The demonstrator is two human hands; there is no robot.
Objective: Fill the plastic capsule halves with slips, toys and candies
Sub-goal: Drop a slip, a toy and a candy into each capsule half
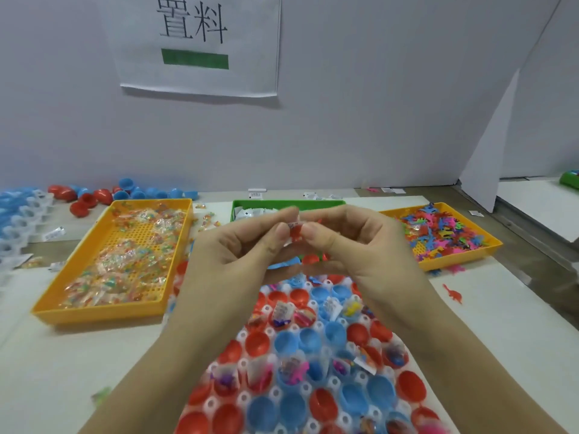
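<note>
Left hand (238,245): raised over the middle of the table (488,339); its grip is closed, thumb and forefinger pinching a white paper slip (293,225).
Right hand (354,242): raised opposite the left, thumb tips almost meeting; its grip is closed, pinching a small red plastic toy (296,237).
Slip and toy: pressed together between the two hands, in the air above the far end of the holder; how each finger lies behind them cannot be told.
White plastic holder sheet (270,332): lies on the table beneath the forearms and runs toward the person.
Red and blue plastic capsule halves (286,343): sit open side up in the holder's rows. Some hold slips, coloured toys and wrapped sweets; others show only their bare insides.
Orange perforated tray on the left (94,311): holds clear-wrapped colourful candies (125,261).
Green tray (282,202): beyond the hands, with folded white slips (257,212) in it.
Orange tray on the right (454,264): heaped with small multicoloured plastic toys (438,233).
Loose red toy figure (452,295): on the table, near the right tray's front corner.
Loose capsule halves (94,195): red and blue, along the wall behind the left tray.
Paper sign (200,42): fixed to the grey wall, with black characters over a green bar.
</note>
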